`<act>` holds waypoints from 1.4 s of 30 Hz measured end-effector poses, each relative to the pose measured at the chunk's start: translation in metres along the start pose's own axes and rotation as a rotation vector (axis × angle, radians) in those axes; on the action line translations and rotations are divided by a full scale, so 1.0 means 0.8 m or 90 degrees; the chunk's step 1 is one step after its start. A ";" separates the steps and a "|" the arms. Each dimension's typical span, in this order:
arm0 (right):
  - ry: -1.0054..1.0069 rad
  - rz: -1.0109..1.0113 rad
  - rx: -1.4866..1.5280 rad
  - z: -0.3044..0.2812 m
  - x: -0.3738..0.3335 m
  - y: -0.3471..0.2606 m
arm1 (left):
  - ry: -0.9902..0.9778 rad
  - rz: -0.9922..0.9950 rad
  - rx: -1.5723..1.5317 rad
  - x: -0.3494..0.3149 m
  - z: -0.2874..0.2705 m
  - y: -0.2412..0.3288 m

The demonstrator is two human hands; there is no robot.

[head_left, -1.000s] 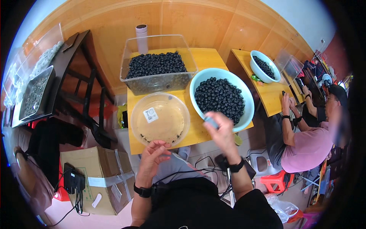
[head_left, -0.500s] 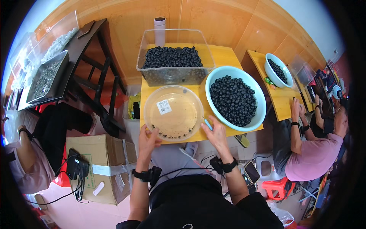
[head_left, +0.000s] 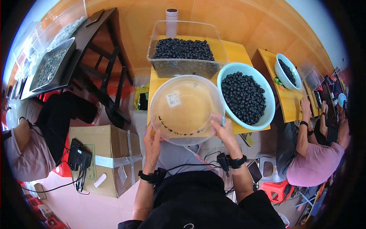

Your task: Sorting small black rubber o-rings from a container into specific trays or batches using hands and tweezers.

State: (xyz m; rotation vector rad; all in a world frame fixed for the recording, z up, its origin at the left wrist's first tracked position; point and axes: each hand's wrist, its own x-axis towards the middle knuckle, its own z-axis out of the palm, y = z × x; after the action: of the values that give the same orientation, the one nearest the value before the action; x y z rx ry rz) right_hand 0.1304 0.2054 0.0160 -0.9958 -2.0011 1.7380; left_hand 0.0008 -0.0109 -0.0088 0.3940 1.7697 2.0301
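My left hand point(head_left: 151, 142) is closed on the near left side of a round clear plastic basin point(head_left: 190, 108). My right hand point(head_left: 225, 131) grips its right side, and a thin light-blue tool point(head_left: 223, 120), whose kind I cannot make out, shows between the thumb and fingers. The basin overhangs the table's near edge and looks slightly tilted toward me. A curved line of small dark bits point(head_left: 179, 131) lies along its near inner edge, and a white label point(head_left: 173, 100) shows on its bottom. Right of it stands a pale-blue bowl point(head_left: 271, 103) of dark, round, blueberry-like fruits point(head_left: 244, 97).
Behind the basin stands a clear rectangular bin point(head_left: 187, 61) of dark fruits, with a pink flask point(head_left: 171, 23) beyond on the yellow table point(head_left: 238, 53). A cardboard box point(head_left: 91, 141) is at left. People point(head_left: 316, 162) sit on both sides; another fruit bowl point(head_left: 289, 82) stands at right.
Both hands have raised the clear basin slightly and drawn it toward me over the table edge. The whole view has shifted a little.
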 end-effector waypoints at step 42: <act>0.649 -0.453 -0.614 -0.235 -0.007 -0.022 | 0.005 0.238 0.277 -0.025 0.056 -0.056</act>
State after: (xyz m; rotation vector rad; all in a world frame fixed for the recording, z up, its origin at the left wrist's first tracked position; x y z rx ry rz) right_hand 0.2491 0.3400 0.0751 -0.8976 -1.9501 -0.2041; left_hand 0.0449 0.0228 -0.0451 0.9084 2.2809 1.8533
